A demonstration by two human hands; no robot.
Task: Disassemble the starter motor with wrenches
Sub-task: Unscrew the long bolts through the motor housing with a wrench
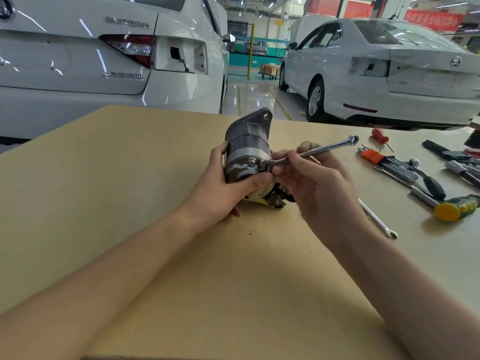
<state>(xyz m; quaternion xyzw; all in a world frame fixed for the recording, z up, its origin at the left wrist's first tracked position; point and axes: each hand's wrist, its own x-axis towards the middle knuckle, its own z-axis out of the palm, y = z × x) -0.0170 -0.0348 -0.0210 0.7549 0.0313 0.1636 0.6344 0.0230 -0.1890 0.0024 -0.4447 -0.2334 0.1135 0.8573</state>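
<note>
Slipping was the big worry: the wrench point(309, 151) sat on a small bolt point(262, 164) at the near end of the motor point(246, 152), and if its open end was not fully on, a hard pull could make it jump off and round the bolt's corners or bump the fingers. The right hand point(311, 183) pinched the thin, shiny wrench close to its head. The left hand point(228, 185) was wrapped around the motor, which lay on the bench point(130, 178) in the middle. The motor was round and smooth, dull grey metal, so it could roll or twist if the hold was weak. The bench top was flat, tan and looked like cardboard. Another wrench point(379, 222) and a hammer point(446, 207) lay nearby on the right.
</note>
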